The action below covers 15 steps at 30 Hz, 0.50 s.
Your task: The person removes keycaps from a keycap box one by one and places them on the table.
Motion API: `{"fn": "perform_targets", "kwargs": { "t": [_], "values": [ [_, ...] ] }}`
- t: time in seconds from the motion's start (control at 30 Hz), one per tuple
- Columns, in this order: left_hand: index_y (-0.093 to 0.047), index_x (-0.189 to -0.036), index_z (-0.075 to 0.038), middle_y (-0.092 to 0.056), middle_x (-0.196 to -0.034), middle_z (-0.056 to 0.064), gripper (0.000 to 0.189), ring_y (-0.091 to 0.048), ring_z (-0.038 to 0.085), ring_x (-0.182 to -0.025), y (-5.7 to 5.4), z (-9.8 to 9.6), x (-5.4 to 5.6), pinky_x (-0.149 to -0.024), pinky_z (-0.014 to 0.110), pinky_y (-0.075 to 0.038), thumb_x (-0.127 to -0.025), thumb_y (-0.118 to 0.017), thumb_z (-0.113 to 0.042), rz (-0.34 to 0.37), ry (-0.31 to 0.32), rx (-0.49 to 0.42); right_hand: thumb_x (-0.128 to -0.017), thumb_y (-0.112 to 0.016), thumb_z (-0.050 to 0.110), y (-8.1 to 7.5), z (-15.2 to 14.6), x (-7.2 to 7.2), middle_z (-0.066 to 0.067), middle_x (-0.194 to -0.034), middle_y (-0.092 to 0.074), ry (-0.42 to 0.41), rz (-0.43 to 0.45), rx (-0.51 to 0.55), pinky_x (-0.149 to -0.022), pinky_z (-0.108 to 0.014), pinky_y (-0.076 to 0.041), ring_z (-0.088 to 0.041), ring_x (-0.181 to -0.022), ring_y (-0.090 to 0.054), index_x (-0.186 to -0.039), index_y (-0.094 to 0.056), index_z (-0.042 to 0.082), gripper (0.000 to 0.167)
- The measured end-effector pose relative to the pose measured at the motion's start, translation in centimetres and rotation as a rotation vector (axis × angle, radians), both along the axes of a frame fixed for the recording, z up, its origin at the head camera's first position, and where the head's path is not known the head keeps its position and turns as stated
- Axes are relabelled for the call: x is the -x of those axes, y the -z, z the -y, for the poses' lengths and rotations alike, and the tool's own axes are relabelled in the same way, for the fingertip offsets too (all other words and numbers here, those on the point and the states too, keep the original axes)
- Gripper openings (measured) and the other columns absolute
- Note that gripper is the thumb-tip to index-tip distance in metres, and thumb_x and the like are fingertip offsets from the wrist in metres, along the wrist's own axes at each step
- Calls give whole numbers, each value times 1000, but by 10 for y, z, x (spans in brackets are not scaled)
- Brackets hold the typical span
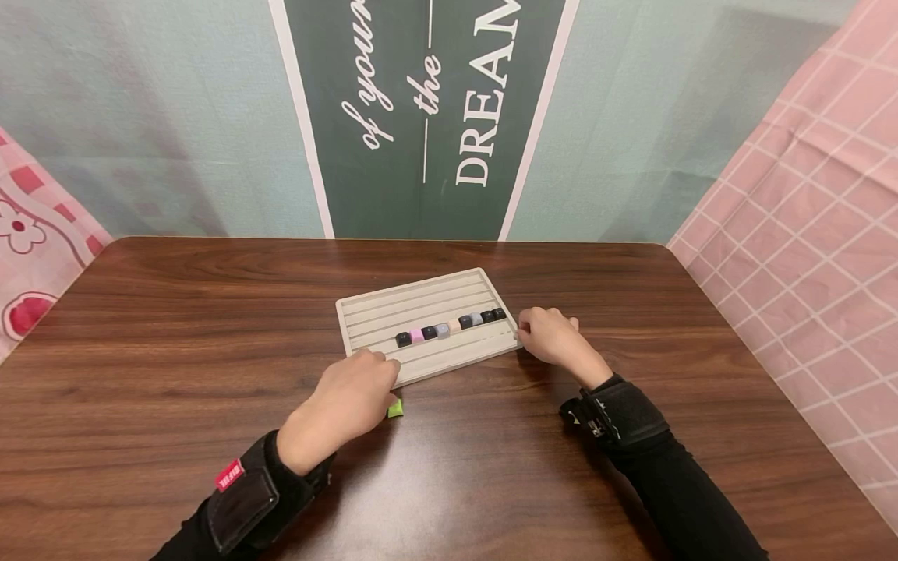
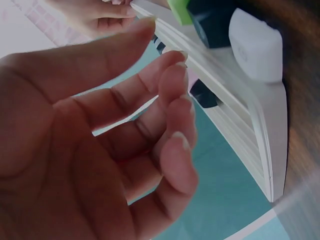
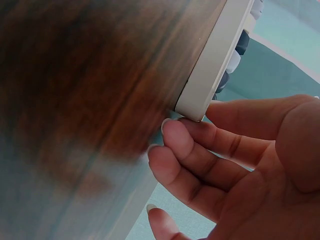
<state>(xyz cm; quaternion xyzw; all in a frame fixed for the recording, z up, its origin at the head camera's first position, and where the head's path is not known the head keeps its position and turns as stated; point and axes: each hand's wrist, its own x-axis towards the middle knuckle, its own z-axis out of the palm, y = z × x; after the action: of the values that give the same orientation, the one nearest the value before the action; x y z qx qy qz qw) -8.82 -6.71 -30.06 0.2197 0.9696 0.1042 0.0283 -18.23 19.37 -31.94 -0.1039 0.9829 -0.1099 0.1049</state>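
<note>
A cream ridged tray (image 1: 421,308) lies on the table with a row of several keycaps (image 1: 443,331) in black, grey, pink and cream. My right hand (image 1: 554,336) pinches the tray's near right corner; in the right wrist view its thumb (image 3: 245,117) lies at the upper edge, fingers at the outer side. Over the tray's near left corner hovers my left hand (image 1: 354,393), its fingers loosely bent with nothing between them. Close by in the left wrist view are a white keycap (image 2: 256,45), a dark keycap (image 2: 210,22) and a green keycap (image 1: 395,408).
The brown wooden table (image 1: 175,327) extends around the tray. Behind it hangs a teal cloth (image 1: 617,117) with a dark lettered panel (image 1: 421,195). Pink checked cloth (image 1: 807,273) borders the right side, and a pink patterned cloth (image 1: 42,234) the left.
</note>
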Motion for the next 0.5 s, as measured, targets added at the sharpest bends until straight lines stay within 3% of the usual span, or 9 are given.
{"fn": "perform_targets", "kwargs": {
  "t": [0.5],
  "values": [
    [-53,-67,-4,-53,-68,8,16,-55,28,-69,8,-4,-1,-55,41,-46,-71,-68,1,26,51,-12,-89,-53,16,-1,-1,0,-5,-65,-50,-1,-1,0,-68,-46,-32,-25,-71,-50,-69,-50,10,21]
  ]
}}
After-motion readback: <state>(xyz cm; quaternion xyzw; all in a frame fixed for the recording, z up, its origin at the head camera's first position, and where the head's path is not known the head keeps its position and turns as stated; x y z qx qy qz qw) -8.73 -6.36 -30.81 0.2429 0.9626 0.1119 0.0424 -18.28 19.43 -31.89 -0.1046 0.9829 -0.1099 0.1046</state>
